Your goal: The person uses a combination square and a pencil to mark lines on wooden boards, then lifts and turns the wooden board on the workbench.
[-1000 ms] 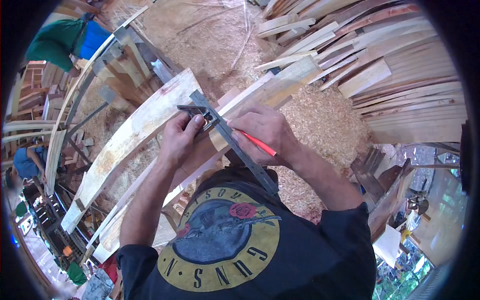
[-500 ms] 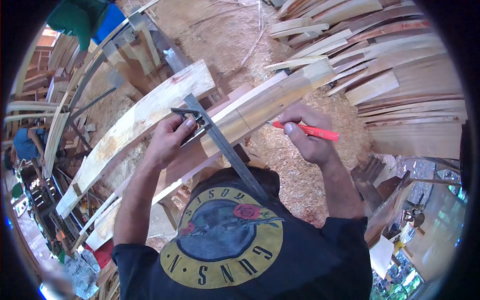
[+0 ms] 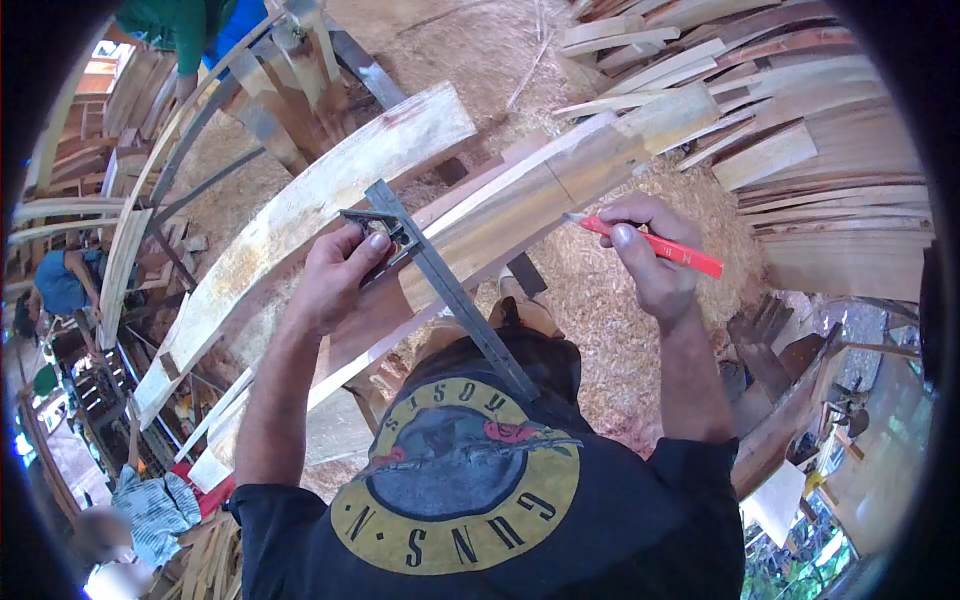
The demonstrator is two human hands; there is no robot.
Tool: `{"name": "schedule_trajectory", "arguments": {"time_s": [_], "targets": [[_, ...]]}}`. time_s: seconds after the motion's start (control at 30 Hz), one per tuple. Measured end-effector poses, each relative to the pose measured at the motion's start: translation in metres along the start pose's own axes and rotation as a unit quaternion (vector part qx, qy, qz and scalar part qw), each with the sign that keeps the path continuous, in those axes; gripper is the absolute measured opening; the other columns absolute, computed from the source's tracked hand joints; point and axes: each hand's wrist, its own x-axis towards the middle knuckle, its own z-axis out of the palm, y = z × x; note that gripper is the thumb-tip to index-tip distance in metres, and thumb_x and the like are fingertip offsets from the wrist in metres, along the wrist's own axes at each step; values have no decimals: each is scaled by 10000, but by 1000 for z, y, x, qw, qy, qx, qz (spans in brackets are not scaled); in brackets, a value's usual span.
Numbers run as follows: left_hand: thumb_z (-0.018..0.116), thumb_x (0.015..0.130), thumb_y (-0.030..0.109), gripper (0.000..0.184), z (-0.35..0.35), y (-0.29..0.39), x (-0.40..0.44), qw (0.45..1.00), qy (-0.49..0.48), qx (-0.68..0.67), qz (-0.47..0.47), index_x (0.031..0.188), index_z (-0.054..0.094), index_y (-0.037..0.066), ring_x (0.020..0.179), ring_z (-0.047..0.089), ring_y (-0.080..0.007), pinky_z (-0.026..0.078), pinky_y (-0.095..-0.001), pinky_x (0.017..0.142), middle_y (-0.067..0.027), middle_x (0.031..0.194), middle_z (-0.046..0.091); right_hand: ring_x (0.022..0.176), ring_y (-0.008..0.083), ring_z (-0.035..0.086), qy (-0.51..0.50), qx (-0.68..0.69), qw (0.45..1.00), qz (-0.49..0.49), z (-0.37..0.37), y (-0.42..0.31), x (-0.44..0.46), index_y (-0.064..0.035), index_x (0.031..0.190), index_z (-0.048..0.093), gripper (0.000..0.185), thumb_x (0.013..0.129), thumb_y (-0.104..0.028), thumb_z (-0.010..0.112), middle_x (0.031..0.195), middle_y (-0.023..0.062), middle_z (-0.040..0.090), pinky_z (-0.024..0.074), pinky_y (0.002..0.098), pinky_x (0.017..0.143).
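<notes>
My left hand point(image 3: 343, 272) is closed on the head of a combination square point(image 3: 440, 277), thumb on top. The square's long metal blade slants across a curved wooden plank point(image 3: 520, 225) and reaches toward my shirt. A thin dark line crosses the plank's face to the right of the blade. My right hand point(image 3: 655, 250) pinches a red pencil point(image 3: 670, 252) between thumb and fingers. The pencil's tip is close to the plank's near edge, right of the blade; whether it touches is unclear.
Another curved plank point(image 3: 300, 215) lies beyond the square. Stacked boards point(image 3: 840, 180) fill the right side, and shavings point(image 3: 610, 330) cover the ground. A person in green point(image 3: 185, 35) is at the upper left; another in blue point(image 3: 62, 280) bends at the far left.
My right hand has moved right, off the blade, with the pencil still held, and the line on the plank has come into view. The square now lies farther left of that line.
</notes>
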Motion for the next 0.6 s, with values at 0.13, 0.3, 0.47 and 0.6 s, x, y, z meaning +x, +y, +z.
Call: {"name": "schedule_trajectory", "arguments": {"time_s": [0.13,0.3,0.47,0.6], "targets": [[666,1025,371,340,-3,-3,-3,999,1,39,-7,1073,706,37,828,547,-41,433,-216,741,38,919,670,806,171,678,-18,-21,999,29,14,-10,-12,52,1052,680,195,952,-88,590,952,151,691,567,307,743],[659,1028,378,341,7,-9,-2,999,11,-33,26,1077,701,43,847,549,-39,437,-221,762,35,932,670,851,194,695,-21,35,999,13,43,-15,-18,51,1081,689,221,955,-103,591,975,170,705,573,327,768],[651,1032,383,339,6,-13,1,999,12,-20,22,1081,703,52,855,552,-37,440,-222,769,34,938,674,838,237,735,-52,12,996,-65,59,-8,-17,38,1034,721,187,893,-65,653,918,170,733,589,347,746],[648,1034,386,338,9,-13,-1,999,14,-28,34,1077,705,56,830,539,-34,427,-216,740,42,925,666,892,299,736,-61,-40,988,-135,65,-8,-17,19,1016,725,197,830,-36,692,925,169,729,597,385,786]]}}
